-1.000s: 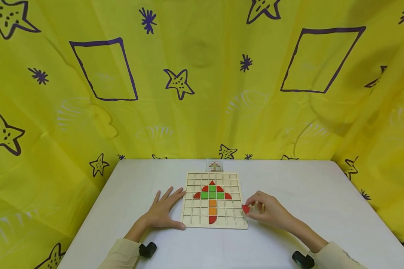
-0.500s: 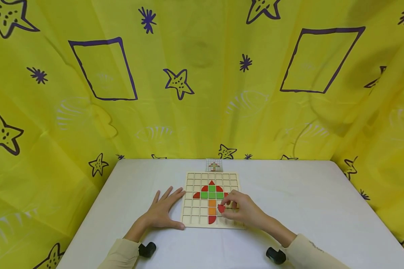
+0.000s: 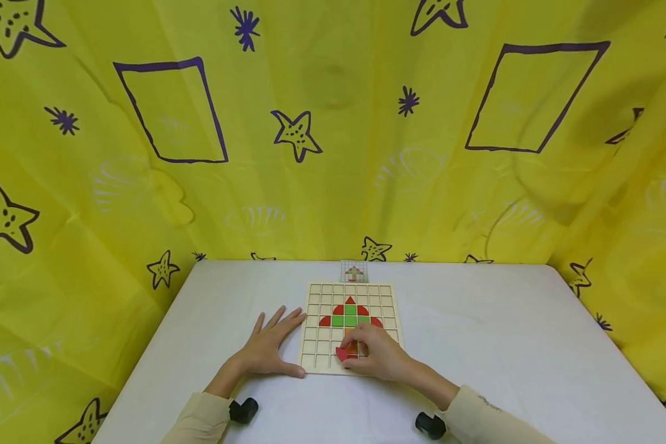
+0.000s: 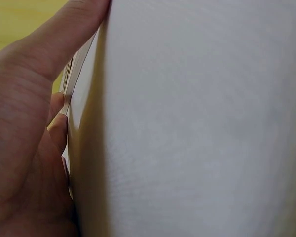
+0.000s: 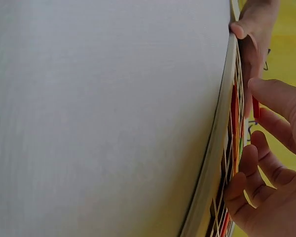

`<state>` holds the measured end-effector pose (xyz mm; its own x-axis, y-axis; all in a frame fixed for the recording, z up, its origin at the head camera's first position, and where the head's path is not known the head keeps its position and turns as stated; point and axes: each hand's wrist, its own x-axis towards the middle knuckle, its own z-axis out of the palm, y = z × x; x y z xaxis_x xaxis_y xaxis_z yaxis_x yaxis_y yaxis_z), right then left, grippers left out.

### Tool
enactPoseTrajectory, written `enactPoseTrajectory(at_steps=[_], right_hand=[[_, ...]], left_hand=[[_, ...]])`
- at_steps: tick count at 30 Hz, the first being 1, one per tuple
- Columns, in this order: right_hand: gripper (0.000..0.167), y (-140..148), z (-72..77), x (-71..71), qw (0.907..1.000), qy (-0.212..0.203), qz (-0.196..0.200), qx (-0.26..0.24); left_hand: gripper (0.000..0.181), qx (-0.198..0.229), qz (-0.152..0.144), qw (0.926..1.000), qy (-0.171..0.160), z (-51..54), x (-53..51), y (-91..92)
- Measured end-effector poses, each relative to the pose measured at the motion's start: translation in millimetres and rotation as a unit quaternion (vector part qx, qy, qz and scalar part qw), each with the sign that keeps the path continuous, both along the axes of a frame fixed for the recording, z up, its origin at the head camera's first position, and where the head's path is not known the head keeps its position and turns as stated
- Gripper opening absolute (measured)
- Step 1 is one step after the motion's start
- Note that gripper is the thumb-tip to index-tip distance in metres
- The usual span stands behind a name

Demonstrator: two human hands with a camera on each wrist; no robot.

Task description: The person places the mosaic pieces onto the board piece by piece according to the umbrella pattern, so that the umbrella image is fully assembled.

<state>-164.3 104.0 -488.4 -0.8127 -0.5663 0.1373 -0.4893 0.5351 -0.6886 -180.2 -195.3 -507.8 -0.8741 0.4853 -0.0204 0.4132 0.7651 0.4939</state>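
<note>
A square wooden grid board (image 3: 316,351) lies on the white table, with green squares (image 3: 351,315), orange pieces and red triangular and rounded pieces set in its cells. Between thumb and forefinger my right hand (image 3: 380,354) pinches a red quarter-round piece (image 3: 341,354) over the lower middle of the board; the right wrist view shows this red piece (image 5: 256,107) edge-on. That hand covers part of the orange column and the red piece below it. Fingers spread, my left hand (image 3: 266,350) rests on the table, its fingertips and thumb touching the board's left edge.
A small pattern card (image 3: 354,271) with a similar coloured figure lies behind the board's far edge. Yellow curtains (image 3: 333,203) with purple drawings surround the white table (image 3: 505,320) at the back and sides. A black wrist camera (image 3: 430,425) sits below the right hand.
My right hand has carried the red piece leftward from beside the board's right edge to above its lower middle. The left hand stays in the same place.
</note>
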Motion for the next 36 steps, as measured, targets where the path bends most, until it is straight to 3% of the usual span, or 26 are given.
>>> enactPoseTrajectory(at_steps=[15, 36], right_hand=[[0.016, -8.3, -2.3, 3.9, 0.9986, 0.018, 0.007, 0.049], [0.019, -7.8, 0.2, 3.5, 0.9986, 0.002, 0.015, 0.051]], left_hand=[[0.117, 0.007, -0.004, 0.9999, 0.013, -2.7, 0.5, -1.9], [0.120, 0.009, 0.009, 0.9999, 0.005, -8.8, -1.6, -1.7]])
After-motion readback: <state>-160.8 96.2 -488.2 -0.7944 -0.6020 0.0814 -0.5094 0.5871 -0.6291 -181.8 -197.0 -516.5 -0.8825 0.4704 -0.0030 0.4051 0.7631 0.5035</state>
